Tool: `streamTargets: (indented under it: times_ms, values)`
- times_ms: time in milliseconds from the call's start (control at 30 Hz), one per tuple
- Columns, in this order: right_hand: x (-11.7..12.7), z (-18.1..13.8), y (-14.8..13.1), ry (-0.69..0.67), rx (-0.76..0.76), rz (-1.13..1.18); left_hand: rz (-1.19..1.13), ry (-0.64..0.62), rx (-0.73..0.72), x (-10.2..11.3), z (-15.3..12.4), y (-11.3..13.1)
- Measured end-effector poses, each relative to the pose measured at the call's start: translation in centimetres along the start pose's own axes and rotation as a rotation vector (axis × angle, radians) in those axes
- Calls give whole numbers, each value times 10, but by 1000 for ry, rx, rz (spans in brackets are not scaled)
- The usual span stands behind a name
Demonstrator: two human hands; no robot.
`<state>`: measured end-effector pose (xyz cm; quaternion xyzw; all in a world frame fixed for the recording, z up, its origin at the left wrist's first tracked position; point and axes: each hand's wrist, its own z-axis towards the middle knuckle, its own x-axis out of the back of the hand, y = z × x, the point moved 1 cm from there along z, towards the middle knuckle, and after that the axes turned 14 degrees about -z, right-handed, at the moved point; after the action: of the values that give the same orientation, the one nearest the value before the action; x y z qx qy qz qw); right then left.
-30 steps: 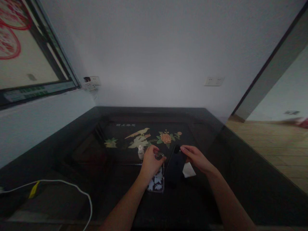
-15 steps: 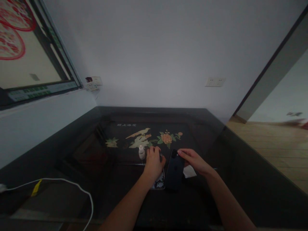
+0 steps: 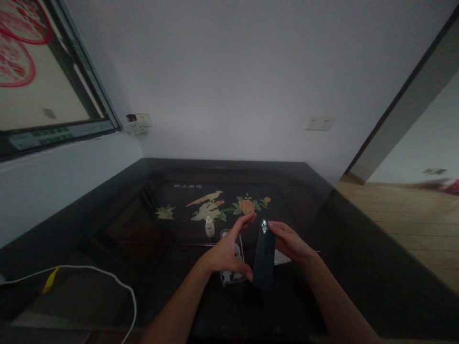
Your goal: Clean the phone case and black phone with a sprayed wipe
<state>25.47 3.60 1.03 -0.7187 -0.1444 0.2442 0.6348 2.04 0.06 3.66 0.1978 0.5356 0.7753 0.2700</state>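
My right hand (image 3: pixel 291 240) grips a dark smartphone (image 3: pixel 264 263) by its upper right edge, its back and camera lenses facing me. The phone is tilted above the black table. My left hand (image 3: pixel 229 251) is open, thumb and fingers apart, close to the phone's left side. Under it lies a phone case (image 3: pixel 232 277) with a black-and-white pattern, partly hidden by the hand. A small clear bottle with a white cap (image 3: pixel 210 227) stands to the left of the case. Behind my right hand, a piece of white tissue or paper (image 3: pixel 281 258) shows in part.
The glossy black table (image 3: pixel 172 291) bears a bird-and-flower picture (image 3: pixel 247 206). A white cable (image 3: pixel 107 272) with a yellow tag (image 3: pixel 51 280) curves along the left. Wall sockets (image 3: pixel 319 123) sit on the wall behind, and a window (image 3: pixel 46 71) is at upper left.
My left hand has opened and turned, moving off the top of the case, so more of the case shows. The phone has turned slightly in my right hand, and its lenses now catch light.
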Motion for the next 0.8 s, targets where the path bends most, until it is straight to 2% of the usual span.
streamTargets:
  times_ms: [133,233,367,567,800]
  values:
    - [-9,1,1,1,1,144,20,-91,67,-17,0,0]
    - [-16,2,4,6,-12,208,24,-71,49,-30,0,6]
    - [-23,3,10,-5,-36,244,64,-20,-12,-37,-1,12]
    - [-27,5,15,-27,-61,227,136,48,-150,-41,0,17]
    - [-23,2,15,-52,-114,102,242,66,-87,-44,-1,23]
